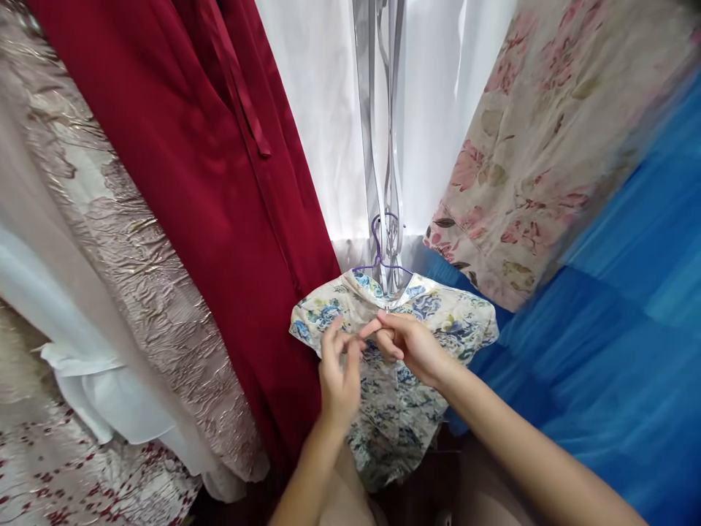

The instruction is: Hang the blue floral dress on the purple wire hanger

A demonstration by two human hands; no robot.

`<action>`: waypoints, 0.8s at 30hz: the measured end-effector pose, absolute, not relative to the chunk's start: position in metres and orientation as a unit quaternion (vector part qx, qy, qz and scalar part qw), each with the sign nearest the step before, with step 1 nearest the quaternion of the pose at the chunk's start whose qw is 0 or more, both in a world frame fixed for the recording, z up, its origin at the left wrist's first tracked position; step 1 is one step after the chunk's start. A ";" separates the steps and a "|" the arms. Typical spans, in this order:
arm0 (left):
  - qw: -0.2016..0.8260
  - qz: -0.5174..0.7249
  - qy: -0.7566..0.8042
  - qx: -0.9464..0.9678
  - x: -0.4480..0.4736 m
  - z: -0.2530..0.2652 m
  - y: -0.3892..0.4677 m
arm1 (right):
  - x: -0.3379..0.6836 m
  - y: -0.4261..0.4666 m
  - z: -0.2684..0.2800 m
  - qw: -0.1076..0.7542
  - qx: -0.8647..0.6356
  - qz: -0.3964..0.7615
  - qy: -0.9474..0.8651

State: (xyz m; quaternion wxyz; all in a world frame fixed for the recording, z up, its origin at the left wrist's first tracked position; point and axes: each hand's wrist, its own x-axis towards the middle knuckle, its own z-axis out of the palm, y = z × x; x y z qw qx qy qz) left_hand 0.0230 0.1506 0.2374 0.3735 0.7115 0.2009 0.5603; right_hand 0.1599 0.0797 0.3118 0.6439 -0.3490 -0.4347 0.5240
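A short-sleeved garment printed with blue and yellow-green flowers (pixel 391 413) hangs at the centre, its neckline at the top and its long axis running down to a hem low in the view, near the person's legs. Its sleeves spread to either side, and its front opening faces the wearer of the camera. The right hand (pixel 410 343) is at the front just below the neckline, index finger stretched toward the left hand and the other fingers curled; whether it pinches the cloth cannot be told. The left hand (pixel 340 372) is beside it, fingers loosely bent and thumb raised, its hold on the fabric likewise unclear. Hands and forearms hide part of the chest and the lower sides. A purple hanger (pixel 377 258) carries the shoulders, its hook among pale straps (pixel 366 73) that drop from above, in front of white cloth (pixel 312 88). To the left, a deep red garment (pixel 202 219) with a dangling tie (pixel 241 88) slants down behind one sleeve; beyond it come pinkish textured fabric (pixel 158 285), a white piece (pixel 117 398) and red-speckled cloth (pixel 98 475). To the right, pink-flowered cloth (pixel 509 183) hangs above the other sleeve, over bright blue fabric (pixel 613 351).
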 end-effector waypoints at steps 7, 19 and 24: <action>0.181 0.387 0.073 0.901 0.049 0.347 0.192 | 0.174 0.078 0.310 0.641 -0.371 0.484 -0.466; 0.320 0.607 0.124 0.717 0.070 0.357 0.161 | 0.175 0.087 0.273 0.593 -0.368 0.510 -0.503; 0.369 0.697 0.148 0.597 0.043 0.371 0.215 | 0.172 0.059 0.209 0.547 -0.401 0.587 -0.441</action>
